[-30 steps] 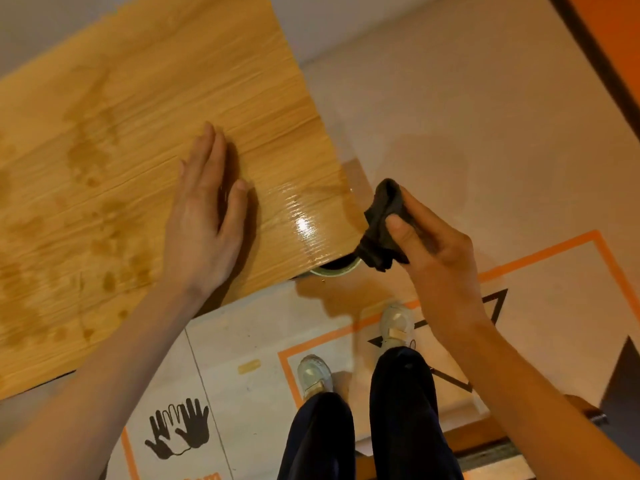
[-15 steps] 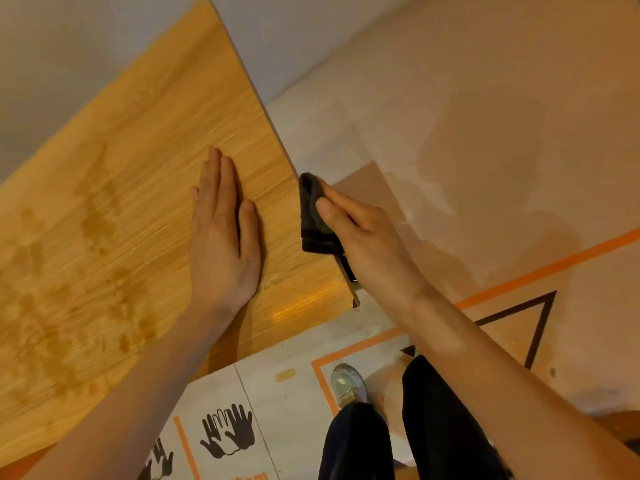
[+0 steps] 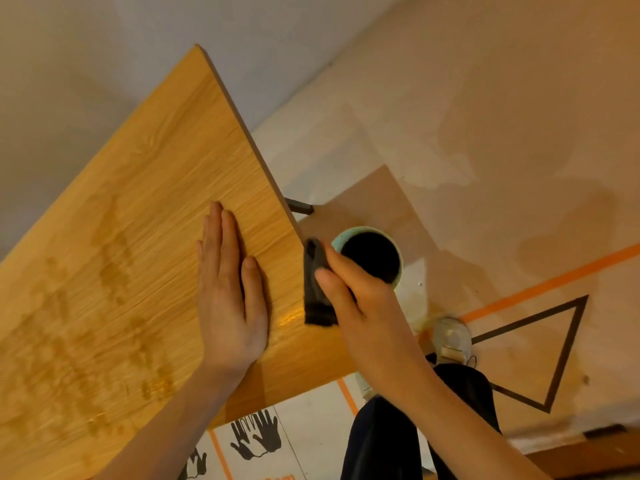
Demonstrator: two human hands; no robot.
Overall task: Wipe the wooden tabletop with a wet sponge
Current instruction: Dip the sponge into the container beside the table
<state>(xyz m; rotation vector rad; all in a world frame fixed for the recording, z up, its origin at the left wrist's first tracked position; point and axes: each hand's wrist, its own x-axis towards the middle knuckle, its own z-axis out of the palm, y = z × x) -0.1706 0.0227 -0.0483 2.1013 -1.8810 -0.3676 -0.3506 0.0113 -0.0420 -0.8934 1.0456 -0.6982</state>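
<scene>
The wooden tabletop [image 3: 145, 188] fills the left of the view, with darker wet patches toward its left part. My left hand [image 3: 228, 292] lies flat on the wood, palm down, fingers together. My right hand [image 3: 353, 299] grips a dark sponge [image 3: 315, 289] and presses it on the tabletop's right edge, close to the near corner. A glossy wet streak shows just left of the sponge.
A pale green bucket [image 3: 398, 275] with a dark inside stands on the floor just right of the table edge. My legs and a shoe [image 3: 450, 337] are below. Orange tape lines, a black triangle and hand-print markings lie on the floor. A wall runs behind the table.
My right hand brought the sponge from above the bucket to the table's right edge and now presses it near the corner. The view tilted, revealing the bucket. My left hand stayed flat.
</scene>
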